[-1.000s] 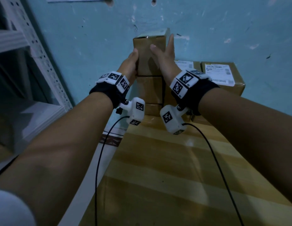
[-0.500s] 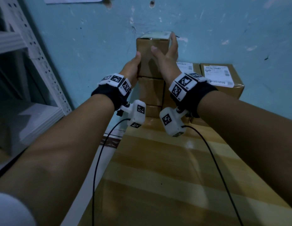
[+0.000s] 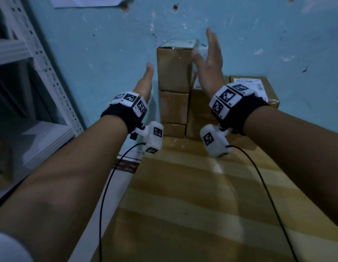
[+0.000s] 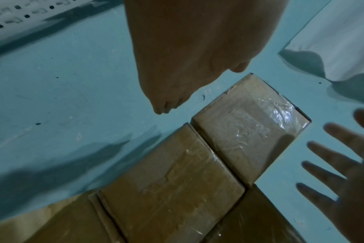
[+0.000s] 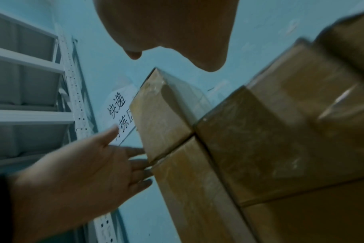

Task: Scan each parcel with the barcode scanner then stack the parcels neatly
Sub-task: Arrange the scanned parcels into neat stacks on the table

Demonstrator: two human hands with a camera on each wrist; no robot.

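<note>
Head view: a stack of brown parcels stands against the blue wall at upper centre of the frame. The top parcel sits on a middle parcel, with a thin one below at the table's far edge. The left hand is just left of the stack, fingers straight, holding nothing and apart from the cardboard. The right hand is raised at the stack's right, fingers straight and spread, also holding nothing. Behind it, at right of centre, lie wider parcels with white labels. The wooden table fills the lower frame; a metal shelf stands at left.

Left wrist view: the left hand is at top centre, with the top parcel at right of centre below its fingertips, untouched. The right hand's spread fingers show at the right edge.

Right wrist view: the left hand is at lower left, its straight fingers near the seam between the top two parcels; contact is unclear. A paper sign hangs on the wall behind.
</note>
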